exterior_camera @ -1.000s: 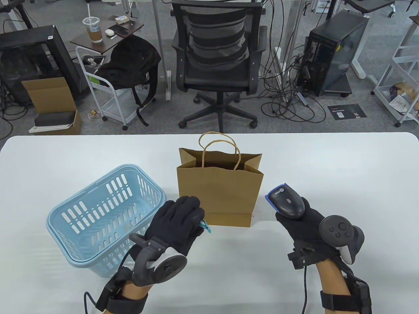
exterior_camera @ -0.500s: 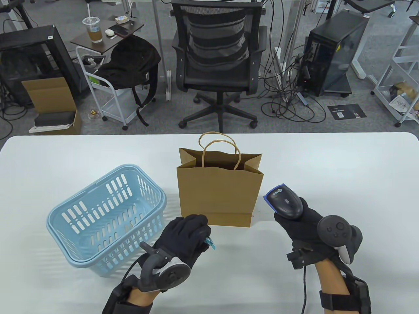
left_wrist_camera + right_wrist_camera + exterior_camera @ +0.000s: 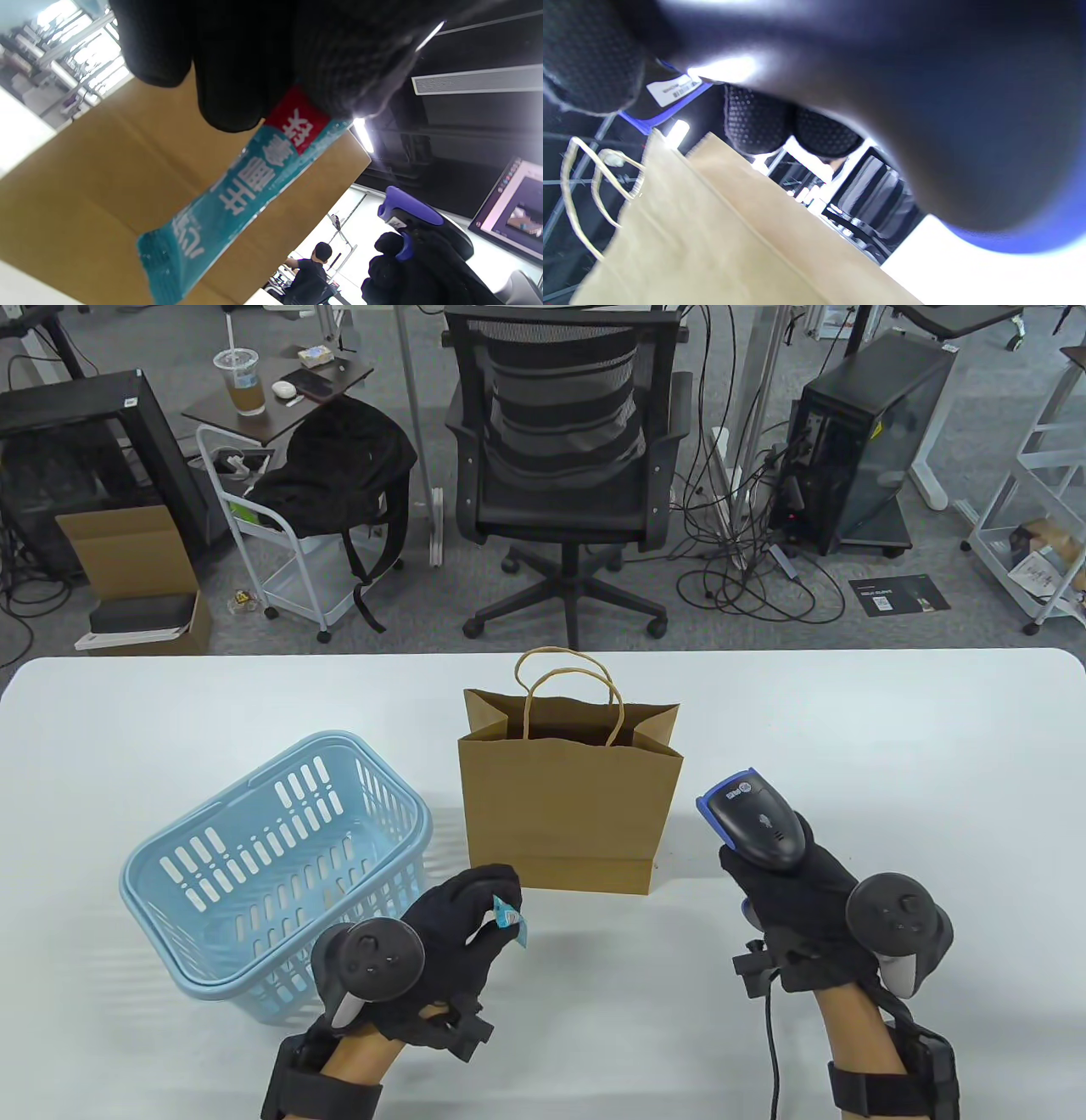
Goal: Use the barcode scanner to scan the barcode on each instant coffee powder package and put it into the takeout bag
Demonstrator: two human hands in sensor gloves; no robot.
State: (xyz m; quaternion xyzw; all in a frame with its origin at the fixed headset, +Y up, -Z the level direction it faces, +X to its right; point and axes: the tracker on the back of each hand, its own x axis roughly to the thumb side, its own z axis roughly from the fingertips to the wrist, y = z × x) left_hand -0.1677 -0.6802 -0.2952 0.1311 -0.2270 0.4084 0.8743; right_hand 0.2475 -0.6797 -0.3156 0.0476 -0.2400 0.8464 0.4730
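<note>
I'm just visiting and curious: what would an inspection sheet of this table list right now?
Surface: white table, bare around the items.
Job's things: brown paper takeout bag upright, open; teal coffee stick in front of it; barcode scanner; blue basket at left, contents unclear.
Clutter: nothing seen on the table.
Hands: left hand pinches the coffee stick; right hand grips the barcode scanner.
Cables: black lead along the right wrist.
Surroundings: office chair, computer tower, tangled floor cables.
</note>
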